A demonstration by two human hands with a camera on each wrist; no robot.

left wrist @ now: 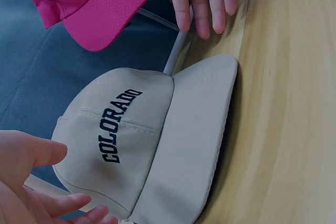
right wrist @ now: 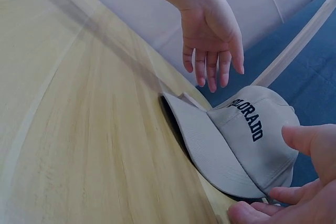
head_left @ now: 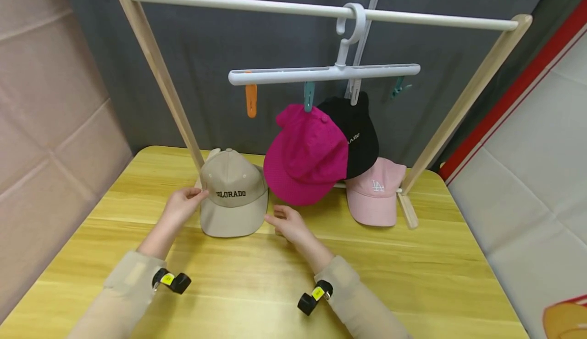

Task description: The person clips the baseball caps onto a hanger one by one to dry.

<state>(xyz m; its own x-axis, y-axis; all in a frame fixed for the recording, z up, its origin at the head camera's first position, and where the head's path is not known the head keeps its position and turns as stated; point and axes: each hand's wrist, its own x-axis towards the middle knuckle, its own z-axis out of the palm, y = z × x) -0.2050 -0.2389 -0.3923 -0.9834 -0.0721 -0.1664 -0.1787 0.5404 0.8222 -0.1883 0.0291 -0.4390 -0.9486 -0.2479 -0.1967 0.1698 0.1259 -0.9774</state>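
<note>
A beige baseball cap [head_left: 234, 196] with COLORADO lettering rests on the wooden table, brim toward me. My left hand [head_left: 182, 207] is at the cap's left side, fingers relaxed and thumb apart from them. On the other side, my right hand [head_left: 291, 225] reaches in near the brim's right edge, its fingers loosely extended. In the left wrist view the cap [left wrist: 131, 135] lies between both hands, and neither grips it. The right wrist view shows the left hand [right wrist: 210, 40] with straight fingers beyond the cap [right wrist: 247, 140].
A wooden rack with a white rod [head_left: 238, 3] holds a white hanger [head_left: 321, 75]. A magenta cap [head_left: 312, 155] and a black cap [head_left: 362, 135] hang from clips; an orange clip [head_left: 251, 100] hangs at left. A pink cap [head_left: 373, 193] sits on the table at right.
</note>
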